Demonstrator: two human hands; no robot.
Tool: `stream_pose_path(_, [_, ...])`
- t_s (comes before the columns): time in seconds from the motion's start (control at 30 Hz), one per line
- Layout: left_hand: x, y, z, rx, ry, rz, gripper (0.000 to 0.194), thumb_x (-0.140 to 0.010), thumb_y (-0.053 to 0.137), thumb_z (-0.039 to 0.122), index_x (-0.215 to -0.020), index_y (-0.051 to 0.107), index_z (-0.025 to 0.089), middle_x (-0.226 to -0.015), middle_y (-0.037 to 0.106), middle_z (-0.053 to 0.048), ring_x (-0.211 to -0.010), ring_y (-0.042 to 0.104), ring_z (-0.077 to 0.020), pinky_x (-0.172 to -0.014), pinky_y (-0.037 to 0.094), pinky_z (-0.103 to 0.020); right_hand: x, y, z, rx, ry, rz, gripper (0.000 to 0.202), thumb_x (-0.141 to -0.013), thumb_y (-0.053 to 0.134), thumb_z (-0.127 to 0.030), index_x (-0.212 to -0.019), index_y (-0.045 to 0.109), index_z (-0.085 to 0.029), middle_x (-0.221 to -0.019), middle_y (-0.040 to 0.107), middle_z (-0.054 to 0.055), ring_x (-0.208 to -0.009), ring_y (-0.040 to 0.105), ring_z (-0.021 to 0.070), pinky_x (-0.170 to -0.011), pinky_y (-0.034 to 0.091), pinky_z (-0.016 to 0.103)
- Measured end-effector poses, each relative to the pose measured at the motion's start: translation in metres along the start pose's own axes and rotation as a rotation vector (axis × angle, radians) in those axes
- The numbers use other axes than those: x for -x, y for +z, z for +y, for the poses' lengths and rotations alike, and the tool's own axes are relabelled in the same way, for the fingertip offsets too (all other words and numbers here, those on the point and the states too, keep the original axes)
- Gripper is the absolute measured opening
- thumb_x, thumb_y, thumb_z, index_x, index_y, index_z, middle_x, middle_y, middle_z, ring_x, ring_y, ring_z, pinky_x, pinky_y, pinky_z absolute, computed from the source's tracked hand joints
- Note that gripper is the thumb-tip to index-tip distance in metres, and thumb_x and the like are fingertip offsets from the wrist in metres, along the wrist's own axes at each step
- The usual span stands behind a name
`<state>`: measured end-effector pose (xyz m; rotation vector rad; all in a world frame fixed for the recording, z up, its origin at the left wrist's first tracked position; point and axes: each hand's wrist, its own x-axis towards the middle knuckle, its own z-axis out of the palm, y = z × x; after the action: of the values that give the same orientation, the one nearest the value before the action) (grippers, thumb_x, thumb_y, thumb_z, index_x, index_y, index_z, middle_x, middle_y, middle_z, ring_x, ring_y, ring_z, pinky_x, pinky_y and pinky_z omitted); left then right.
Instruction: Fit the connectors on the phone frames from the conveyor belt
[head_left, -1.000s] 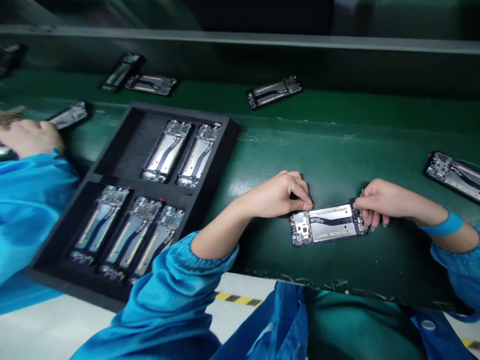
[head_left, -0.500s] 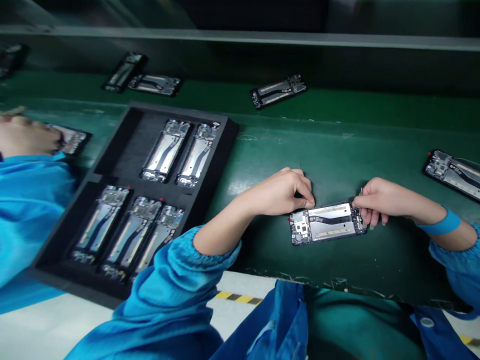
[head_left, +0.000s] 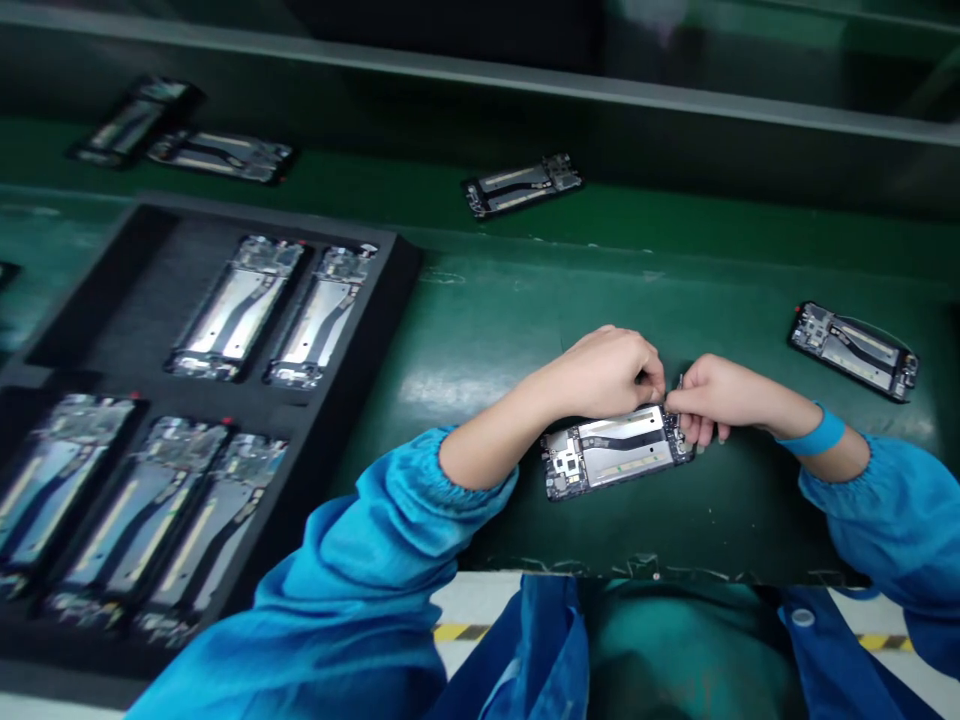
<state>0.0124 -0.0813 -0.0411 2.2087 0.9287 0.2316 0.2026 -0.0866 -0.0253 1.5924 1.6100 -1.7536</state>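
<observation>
An opened phone lies face down on the green bench, its circuit board at the left end and a dark ribbon cable along its middle. My left hand is closed in a pinch over the phone's upper edge, near the right corner; whatever its fingertips hold is hidden. Close beside it, my right hand has thumb and forefinger pinched at the phone's right end, the other fingers curled by that edge. Something thin and dark pokes up above the right fingertips, too small to name.
A black foam tray on the left holds several opened phones in two rows. Another opened phone with a loose thin wire lies to the right. More phones lie at the back, one near the middle. The bench's front edge runs before my body.
My left hand has slid right along the phone's upper edge until it meets my right hand. The right hand stays at the phone's right end. The view has shifted; the other person's hand is gone.
</observation>
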Motion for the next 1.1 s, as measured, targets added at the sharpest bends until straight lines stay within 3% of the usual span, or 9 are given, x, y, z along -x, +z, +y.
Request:
stream_pose_path(0.17, [0.028, 0.015, 0.012, -0.074, -0.198, 0.097, 0.017, -0.091, 0.061, 0.030, -0.095, 0.075, 0.022, -0.092, 0.072, -0.004, -0.088, 0.063, -0.0224, -0.080, 0.045, -0.037, -0.001, 0.000, 0.006, -0.017, -0.075, 0.001, 0.031, -0.086, 0.059, -0.021, -0.056, 0.066, -0.014, -0.057, 0.071, 0.007, -0.045, 0.065, 0.0126, -0.039, 0.046, 0.019])
stream_pose_path(0.27, [0.043, 0.023, 0.022, -0.177, -0.279, 0.118, 0.016, -0.093, 0.059, 0.031, -0.096, 0.069, 0.019, -0.094, 0.069, -0.007, -0.091, 0.061, -0.0251, -0.080, 0.044, -0.038, 0.007, -0.009, 0.018, -0.169, -0.227, -0.004, 0.031, -0.090, 0.058, -0.029, -0.067, 0.071, -0.014, -0.068, 0.075, 0.009, -0.059, 0.070, 0.0155, -0.053, 0.053, 0.022])
stream_pose_path(0.37, [0.049, 0.028, 0.029, -0.178, -0.265, 0.140, 0.015, -0.096, 0.052, 0.027, -0.093, 0.063, 0.019, -0.087, 0.067, -0.007, -0.082, 0.060, -0.0219, -0.078, 0.043, -0.037, 0.019, -0.016, 0.030, -0.322, -0.500, 0.229, 0.030, -0.094, 0.056, -0.038, -0.088, 0.076, -0.016, -0.079, 0.075, 0.007, -0.077, 0.071, 0.0178, -0.074, 0.054, 0.028])
stream_pose_path(0.43, [0.051, 0.028, 0.032, -0.115, -0.247, 0.174, 0.016, -0.100, 0.045, 0.028, -0.098, 0.059, 0.020, -0.079, 0.066, -0.003, -0.071, 0.059, -0.0186, -0.076, 0.042, -0.036, 0.025, -0.010, 0.034, -0.278, -0.593, 0.400, 0.029, -0.095, 0.055, -0.038, -0.096, 0.077, -0.018, -0.082, 0.073, 0.005, -0.082, 0.067, 0.0181, -0.078, 0.051, 0.029])
stream_pose_path(0.67, [0.054, 0.034, 0.042, 0.019, -0.216, 0.388, 0.011, -0.103, 0.043, 0.029, -0.104, 0.052, 0.023, -0.073, 0.069, 0.004, -0.061, 0.062, -0.0150, -0.074, 0.040, -0.035, 0.016, 0.028, 0.028, -0.181, -0.632, 0.413, 0.021, -0.095, 0.053, -0.028, -0.082, 0.067, -0.019, -0.074, 0.061, -0.001, -0.071, 0.054, 0.0153, -0.066, 0.040, 0.027])
stream_pose_path(1.1, [0.053, 0.040, 0.050, 0.105, -0.250, 0.506, 0.004, -0.101, 0.051, 0.026, -0.101, 0.054, 0.024, -0.074, 0.073, 0.005, -0.064, 0.065, -0.0159, -0.072, 0.041, -0.036, 0.013, 0.034, 0.028, -0.224, -0.710, 0.441, 0.024, -0.096, 0.053, -0.030, -0.074, 0.056, -0.020, -0.070, 0.052, -0.002, -0.070, 0.049, 0.0152, -0.066, 0.038, 0.026])
